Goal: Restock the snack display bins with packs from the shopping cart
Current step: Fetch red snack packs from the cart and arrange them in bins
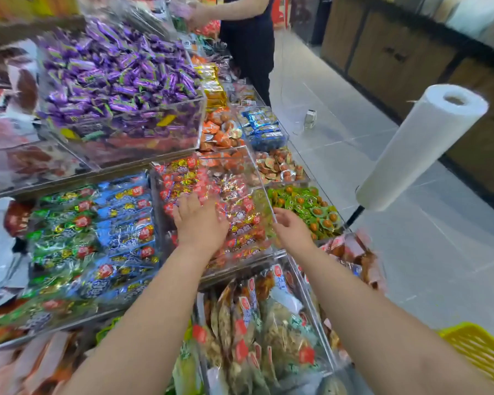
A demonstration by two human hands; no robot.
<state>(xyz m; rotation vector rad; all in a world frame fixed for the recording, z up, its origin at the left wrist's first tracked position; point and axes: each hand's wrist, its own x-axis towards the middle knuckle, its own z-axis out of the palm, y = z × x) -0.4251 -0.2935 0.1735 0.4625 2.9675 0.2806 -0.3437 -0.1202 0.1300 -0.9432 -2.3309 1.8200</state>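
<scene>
A clear acrylic bin in the middle of the display holds small red and gold snack packs. My left hand lies flat on those packs, fingers spread and straight. My right hand hovers at the bin's right front corner with loosely bent fingers and holds nothing. A yellow basket shows at the lower right edge; no pack from it is in either hand.
Bins of blue and green packs lie to the left, green packs to the right, purple candies behind. A roll of plastic bags stands on a pole at right. Another person stands at the display's far end.
</scene>
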